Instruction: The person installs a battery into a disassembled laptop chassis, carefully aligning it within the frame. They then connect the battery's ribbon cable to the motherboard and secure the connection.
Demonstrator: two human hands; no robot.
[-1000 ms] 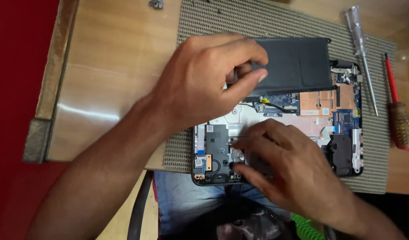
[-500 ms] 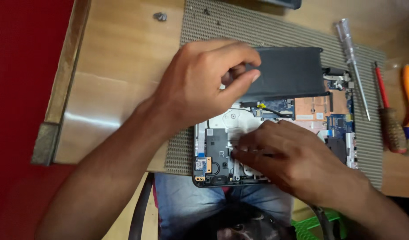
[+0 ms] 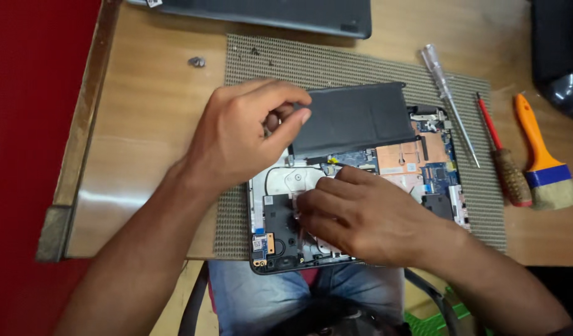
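My left hand [image 3: 236, 134] pinches the left edge of the black battery [image 3: 355, 118], thumb and fingers pressed together on it, so it tilts up from the opened laptop [image 3: 423, 168]. Right hand [image 3: 355, 214] lies flat w/ fingers together on the laptop's inside, holding it steady on the mat [image 3: 361, 68]. Screwdrivers, brush at right of worktop.

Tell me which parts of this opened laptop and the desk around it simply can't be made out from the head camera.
- Left corner of the black battery: covered by the left hand, so its grip is unclear.
- Laptop parts under the right hand: covered, fingertips too.
- Dark lid at the back: cut off by the top edge.
- Black object: cut off at the right edge.
- Small metal piece: too small to identify.
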